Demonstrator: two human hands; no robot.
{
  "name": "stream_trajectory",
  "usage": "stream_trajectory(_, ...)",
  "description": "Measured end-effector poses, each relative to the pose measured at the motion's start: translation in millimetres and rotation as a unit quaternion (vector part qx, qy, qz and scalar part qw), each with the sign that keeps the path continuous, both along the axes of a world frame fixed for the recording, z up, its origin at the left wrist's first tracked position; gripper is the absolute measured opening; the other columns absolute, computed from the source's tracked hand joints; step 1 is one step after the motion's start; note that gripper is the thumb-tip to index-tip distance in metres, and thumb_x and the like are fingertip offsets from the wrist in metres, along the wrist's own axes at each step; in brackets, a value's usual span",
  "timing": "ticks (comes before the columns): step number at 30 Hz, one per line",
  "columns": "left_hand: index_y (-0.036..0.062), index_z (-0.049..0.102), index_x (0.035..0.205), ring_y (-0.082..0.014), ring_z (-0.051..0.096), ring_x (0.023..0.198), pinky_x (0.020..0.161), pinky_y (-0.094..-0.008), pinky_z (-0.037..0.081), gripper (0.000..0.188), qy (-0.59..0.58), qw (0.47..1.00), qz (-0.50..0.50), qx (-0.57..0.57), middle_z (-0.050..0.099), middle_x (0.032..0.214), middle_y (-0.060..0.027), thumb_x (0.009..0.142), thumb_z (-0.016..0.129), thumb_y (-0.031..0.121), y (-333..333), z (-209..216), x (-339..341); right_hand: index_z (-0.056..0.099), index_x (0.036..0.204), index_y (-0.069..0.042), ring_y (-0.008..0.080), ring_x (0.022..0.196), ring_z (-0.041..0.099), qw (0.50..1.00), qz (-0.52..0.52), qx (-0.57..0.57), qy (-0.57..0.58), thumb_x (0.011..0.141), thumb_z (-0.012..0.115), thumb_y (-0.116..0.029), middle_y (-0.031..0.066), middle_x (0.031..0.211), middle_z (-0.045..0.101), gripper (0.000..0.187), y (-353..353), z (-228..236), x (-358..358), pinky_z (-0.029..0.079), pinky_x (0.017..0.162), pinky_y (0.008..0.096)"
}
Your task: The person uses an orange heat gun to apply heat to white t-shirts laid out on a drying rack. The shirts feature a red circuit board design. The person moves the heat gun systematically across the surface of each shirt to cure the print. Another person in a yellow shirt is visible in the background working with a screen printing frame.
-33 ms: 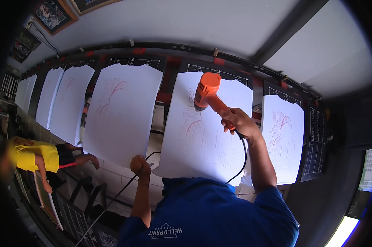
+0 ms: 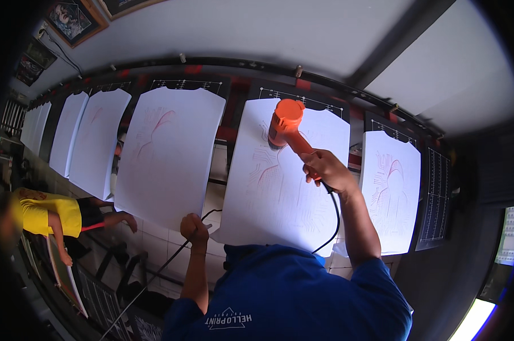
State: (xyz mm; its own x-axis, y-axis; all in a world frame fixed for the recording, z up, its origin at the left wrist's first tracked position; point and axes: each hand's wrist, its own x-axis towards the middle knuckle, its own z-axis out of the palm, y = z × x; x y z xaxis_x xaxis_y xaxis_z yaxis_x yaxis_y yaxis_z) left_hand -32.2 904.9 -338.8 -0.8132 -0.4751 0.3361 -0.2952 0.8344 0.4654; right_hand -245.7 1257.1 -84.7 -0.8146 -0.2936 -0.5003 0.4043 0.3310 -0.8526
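My right hand (image 2: 330, 170) is wrapped round the handle of an orange heat gun (image 2: 289, 113). Its dark nozzle points down close over a white T-shirt (image 2: 291, 210), which lies flat on a black printing board (image 2: 302, 98). Fine red and grey line artwork shows on this shirt, partly hidden by the gun. A black cable (image 2: 338, 219) hangs from the handle and passes behind my body. Beside the lower right edge of the neighbouring white shirt (image 2: 171, 153), my left hand (image 2: 194, 229) is closed round a dark cord (image 2: 174, 256) that runs to the lower left.
More white shirts lie on boards in a row; one printed shirt (image 2: 405, 210) is at my right. A dark rail (image 2: 228, 63) runs behind the boards along the wall. At left, a person in a yellow shirt (image 2: 58, 213) stands beside a framed screen (image 2: 63, 267).
My right hand and the heat gun have shifted very slightly left over the shirt. My left hand has stayed in place.
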Motion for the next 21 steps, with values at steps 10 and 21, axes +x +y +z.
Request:
stream_trajectory(10, 0.0047, 0.048, 0.068, -0.0363, 0.05, 0.062, 0.057, -0.0471, 0.037, 0.036, 0.028, 0.999, 0.007, 0.03, 0.049, 0.064, -0.015, 0.098, 0.039, 0.022, 3, 20, -4, 0.059, 0.087, -0.002, 0.0106, 0.064, 0.061, 0.998, 0.054, 0.013, -0.019, 0.094, 0.057, -0.037, 0.0014, 0.07, 0.056, 0.036, -35, 4, -2, 0.044, 0.051, 0.0243)
stream_trajectory(21, 0.0041, 0.049, 0.069, -0.0372, 0.05, 0.062, 0.057, -0.0478, 0.038, 0.035, 0.012, 1.0, 0.021, 0.012, 0.049, 0.065, -0.0154, 0.098, 0.039, 0.021, 4, 25, -6, 0.058, 0.093, -0.001, 0.011, 0.062, 0.062, 0.995, 0.097, 0.025, 0.018, 0.096, 0.055, -0.034, 0.0034, 0.071, 0.059, 0.034, -43, 1, 14, 0.044, 0.048, 0.0222)
